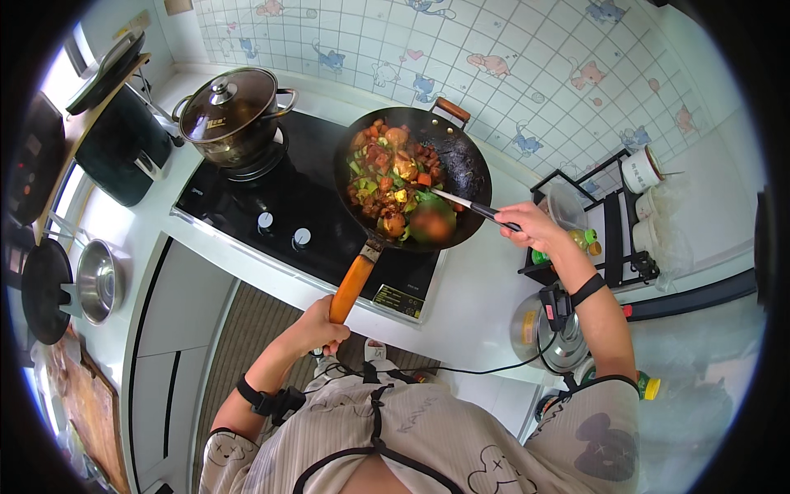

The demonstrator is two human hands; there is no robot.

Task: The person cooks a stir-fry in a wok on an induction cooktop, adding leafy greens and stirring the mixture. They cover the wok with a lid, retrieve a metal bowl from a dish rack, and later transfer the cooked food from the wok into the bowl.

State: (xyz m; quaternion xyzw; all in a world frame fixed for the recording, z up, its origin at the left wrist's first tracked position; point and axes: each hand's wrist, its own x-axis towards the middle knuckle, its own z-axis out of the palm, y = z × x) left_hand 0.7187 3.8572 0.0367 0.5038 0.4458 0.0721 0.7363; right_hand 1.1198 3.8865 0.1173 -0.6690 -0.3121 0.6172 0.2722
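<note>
My left hand (322,327) grips the orange wooden handle (353,289) of a black wok (469,163) on the right side of the cooktop. Inside the wok lies a mix of chopped food (378,176): green vegetable pieces, orange-red chunks, browned bits and several whole round pieces that look like eggs. My right hand (532,226) is closed around the black handle (490,213) of a metal cooking utensil (449,196). Its lower end dips into the food, so its shape is hidden. A round patch at the wok's near right is blurred.
A lidded pot (229,117) stands on the left burner of the black cooktop (284,197). To the right are a black rack (611,241) with bottles and a metal pot (531,330). A steel bowl (99,281) and wooden cutting board (92,407) lie left. A cable (469,370) crosses before my body.
</note>
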